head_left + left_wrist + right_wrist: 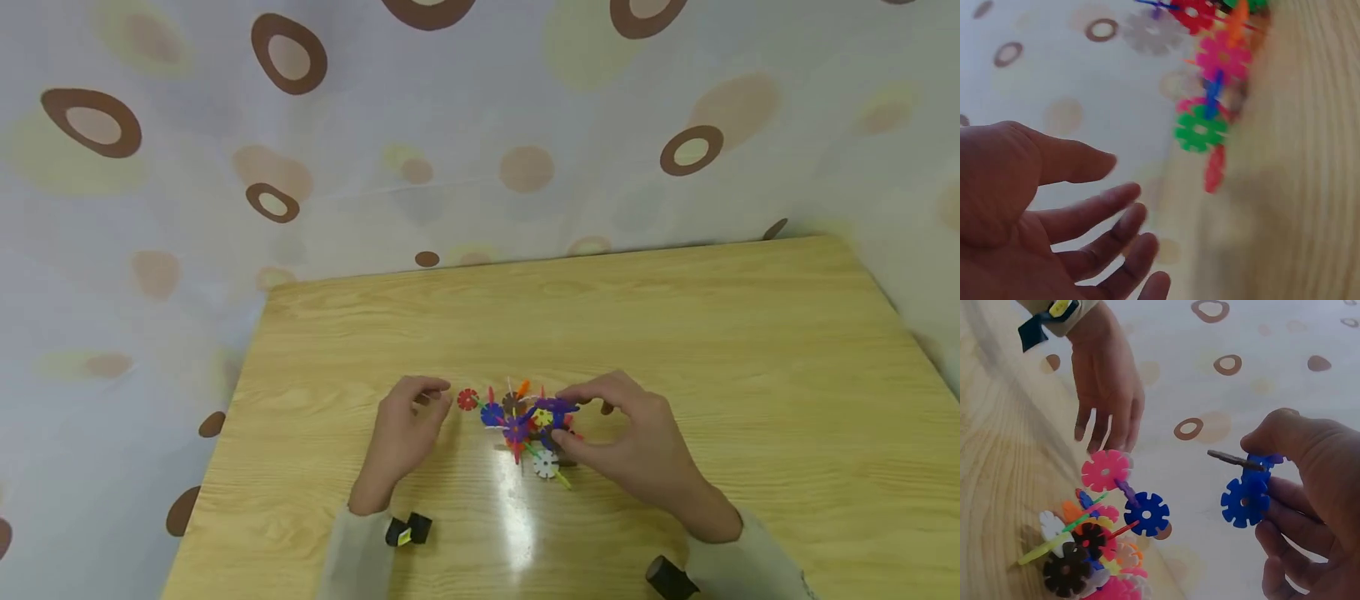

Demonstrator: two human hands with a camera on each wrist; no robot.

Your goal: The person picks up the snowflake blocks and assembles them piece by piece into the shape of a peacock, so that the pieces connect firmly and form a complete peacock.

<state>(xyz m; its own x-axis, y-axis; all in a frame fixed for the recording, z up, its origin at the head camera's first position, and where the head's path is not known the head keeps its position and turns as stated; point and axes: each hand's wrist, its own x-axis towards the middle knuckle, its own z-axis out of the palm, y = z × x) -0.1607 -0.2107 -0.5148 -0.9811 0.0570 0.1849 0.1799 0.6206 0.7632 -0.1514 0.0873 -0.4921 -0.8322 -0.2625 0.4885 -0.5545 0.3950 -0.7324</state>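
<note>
Notched plastic discs of many colours, slotted together into a cluster [515, 430], stand on the table. My right hand [648, 450] is at the cluster's right side. In the right wrist view, its thumb and fingers pinch a small joined group of snowflake discs: blue discs [1244, 503], a brown disc [1225, 457] edge-on and a bit of purple. This group shows apart from the cluster there. My left hand [405, 429] is just left of the cluster's red disc [467, 399], its fingers loosely bent and holding nothing. A green disc [1200, 129] shows beyond its fingertips in the left wrist view.
The cluster rests on a light wooden table [337, 333]. Behind it and to the left hangs a pale cloth [465, 100] patterned with brown rings and spots. Black wrist straps [408, 530] show on both sleeves.
</note>
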